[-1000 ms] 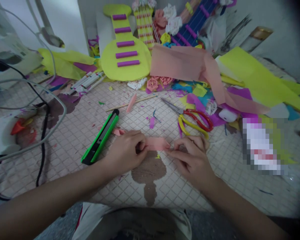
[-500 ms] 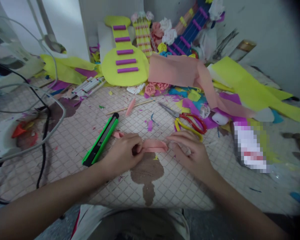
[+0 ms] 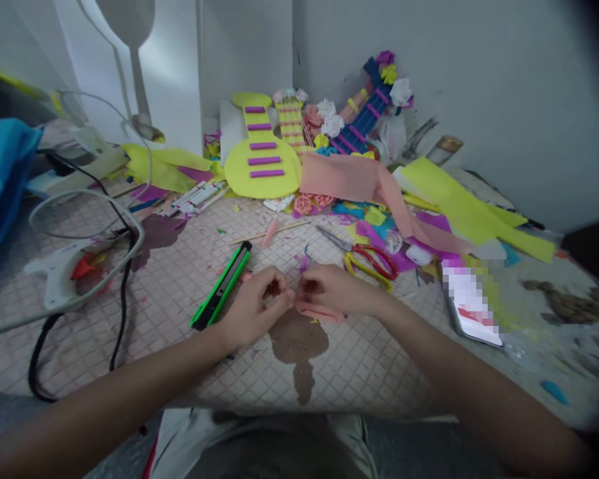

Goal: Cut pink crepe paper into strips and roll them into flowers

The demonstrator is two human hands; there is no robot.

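A small folded strip of pink paper [image 3: 324, 313] hangs at my fingertips, over a brown patch on the table cover. My left hand [image 3: 257, 303] is closed in a pinch at the strip's left end. Close against it, my right hand [image 3: 337, 291] has its fingers curled and pinched at the same end, hiding part of the paper. A green box cutter [image 3: 222, 286] lies just left of my left hand. Beyond my right hand are scissors [image 3: 372, 259] with red and yellow handles.
Yellow guitar-shaped cutout [image 3: 262, 176] leans at the back, near pink paper [image 3: 337, 176] and yellow sheets [image 3: 459, 203]. A phone [image 3: 472, 306] lies right. On the left are a white corded device [image 3: 54, 283] and looping cables. A thin stick [image 3: 299, 225] and scraps lie ahead.
My right hand has moved left to meet my left hand, its fingers going from apart to pinched at the strip. The strip now tilts down to the right. The view has shifted.
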